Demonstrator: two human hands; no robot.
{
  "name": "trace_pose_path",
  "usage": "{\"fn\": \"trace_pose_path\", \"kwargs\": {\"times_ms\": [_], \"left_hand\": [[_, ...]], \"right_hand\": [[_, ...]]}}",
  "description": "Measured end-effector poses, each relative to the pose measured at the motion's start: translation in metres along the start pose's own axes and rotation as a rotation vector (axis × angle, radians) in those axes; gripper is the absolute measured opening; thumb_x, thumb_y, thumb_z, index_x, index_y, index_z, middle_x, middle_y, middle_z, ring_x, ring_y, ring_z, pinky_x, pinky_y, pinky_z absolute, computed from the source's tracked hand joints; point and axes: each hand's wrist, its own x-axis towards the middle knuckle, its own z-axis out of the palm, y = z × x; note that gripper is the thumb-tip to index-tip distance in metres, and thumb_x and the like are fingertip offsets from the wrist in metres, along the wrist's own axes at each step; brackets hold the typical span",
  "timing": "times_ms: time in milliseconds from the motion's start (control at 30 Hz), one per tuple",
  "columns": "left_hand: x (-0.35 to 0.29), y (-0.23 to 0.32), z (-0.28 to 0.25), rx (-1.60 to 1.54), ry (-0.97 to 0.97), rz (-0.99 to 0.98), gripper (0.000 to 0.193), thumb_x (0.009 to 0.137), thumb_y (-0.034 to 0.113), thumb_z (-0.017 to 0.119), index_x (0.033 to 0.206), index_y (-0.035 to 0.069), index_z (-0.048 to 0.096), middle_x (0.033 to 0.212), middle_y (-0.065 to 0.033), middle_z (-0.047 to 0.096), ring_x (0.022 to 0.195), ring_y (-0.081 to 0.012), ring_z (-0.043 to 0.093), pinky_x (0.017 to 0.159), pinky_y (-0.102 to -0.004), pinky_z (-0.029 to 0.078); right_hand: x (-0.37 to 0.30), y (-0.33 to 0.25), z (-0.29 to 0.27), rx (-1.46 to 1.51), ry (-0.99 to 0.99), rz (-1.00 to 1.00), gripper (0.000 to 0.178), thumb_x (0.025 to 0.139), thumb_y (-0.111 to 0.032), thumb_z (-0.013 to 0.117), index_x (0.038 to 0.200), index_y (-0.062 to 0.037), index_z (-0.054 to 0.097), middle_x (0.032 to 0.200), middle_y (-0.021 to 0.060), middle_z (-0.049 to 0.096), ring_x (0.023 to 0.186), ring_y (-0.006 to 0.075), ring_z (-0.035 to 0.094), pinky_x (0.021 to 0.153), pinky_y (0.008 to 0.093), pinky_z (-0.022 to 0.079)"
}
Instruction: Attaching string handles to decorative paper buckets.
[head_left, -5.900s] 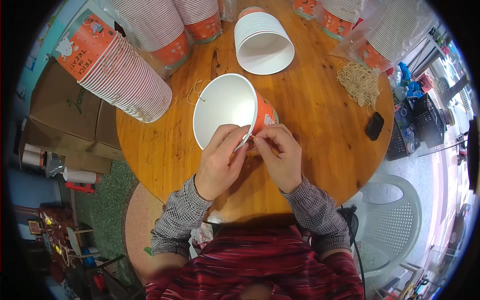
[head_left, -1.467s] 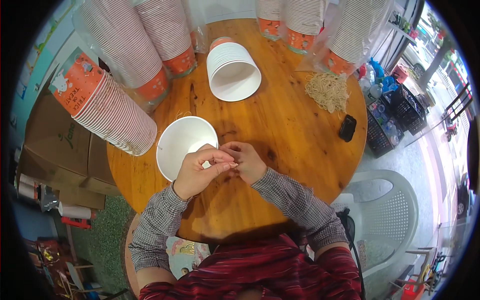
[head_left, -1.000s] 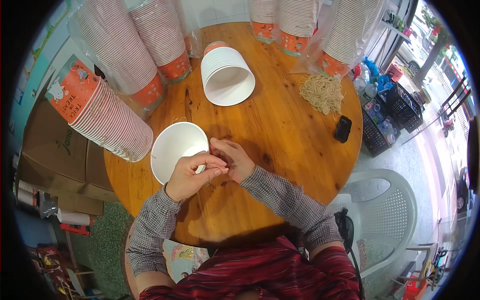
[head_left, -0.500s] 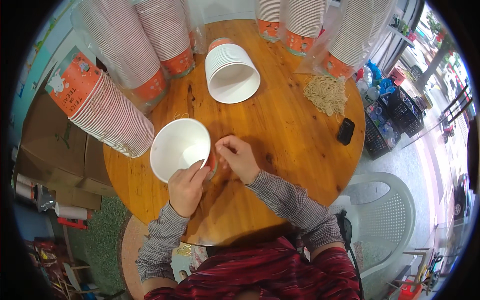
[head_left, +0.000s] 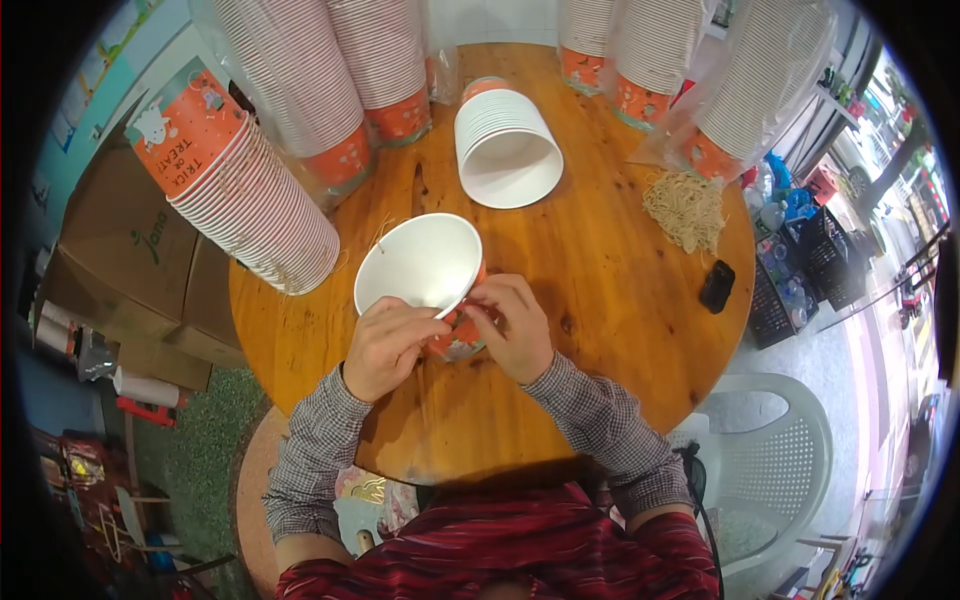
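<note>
Head view, white-lined orange paper tub (head_left: 420, 262): tilted over round brown wooden table (head_left: 620, 390).
Left hand (head_left: 385, 345): fingers bent at near rim; grip cannot be told.
Right hand (head_left: 515, 325): fingers curled beside outer wall; hold unclear.
Risk: tub might be tipped by lost support.

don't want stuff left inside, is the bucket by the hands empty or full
Empty: the bucket shows its white inside, with nothing lying in it.
</note>
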Motion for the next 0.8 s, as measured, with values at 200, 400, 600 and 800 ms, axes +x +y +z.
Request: {"fn": "trace_pose_path", "kwargs": {"times_ms": [200,400,600,800], "left_hand": [[-0.004,-0.001,0.005,0.019,-0.045,0.062,0.026,0.071,-0.005,0.065,0.094,0.007,0.069,0.093,-0.0089,0.070,0.082,-0.0232,0.066,0.075,-0.0349,0.048],[-0.003,0.008,0.010,-0.062,-0.013,-0.038,0.019,0.077,-0.001,0.066,0.095,0.005,0.068,0.093,-0.0095,0.070,0.081,-0.0248,0.065,0.074,-0.0349,0.049],[0.002,0.011,0.015,-0.079,0.044,-0.136,0.013,0.080,0.002,0.066,0.093,0.003,0.067,0.094,-0.0101,0.070,0.080,-0.0275,0.065,0.073,-0.0352,0.050],[0.011,0.017,0.027,0.167,-0.039,-0.038,0.012,0.077,0.002,0.067,0.088,0.004,0.066,0.089,-0.0094,0.069,0.073,-0.0269,0.064,0.066,-0.0357,0.050]], "right_hand": [[0.008,0.010,-0.008,-0.296,-0.056,-0.287,0.018,0.075,-0.003,0.069,0.090,-0.0061,0.060,0.087,0.0055,0.058,0.078,0.0233,0.062,0.059,0.0330,0.053],[0.005,0.017,-0.005,-0.372,-0.082,-0.310,0.018,0.072,-0.002,0.068,0.085,-0.0059,0.057,0.086,0.0053,0.057,0.076,0.0226,0.061,0.059,0.0321,0.053],[-0.004,0.023,-0.004,-0.241,-0.067,-0.226,0.024,0.077,-0.006,0.070,0.098,-0.0050,0.058,0.096,0.0080,0.058,0.079,0.0251,0.063,0.062,0.0328,0.054],[-0.010,0.033,0.002,-0.212,-0.022,-0.159,0.026,0.079,-0.005,0.068,0.103,-0.0044,0.058,0.101,0.0093,0.058,0.085,0.0265,0.063,0.066,0.0335,0.055]]}}
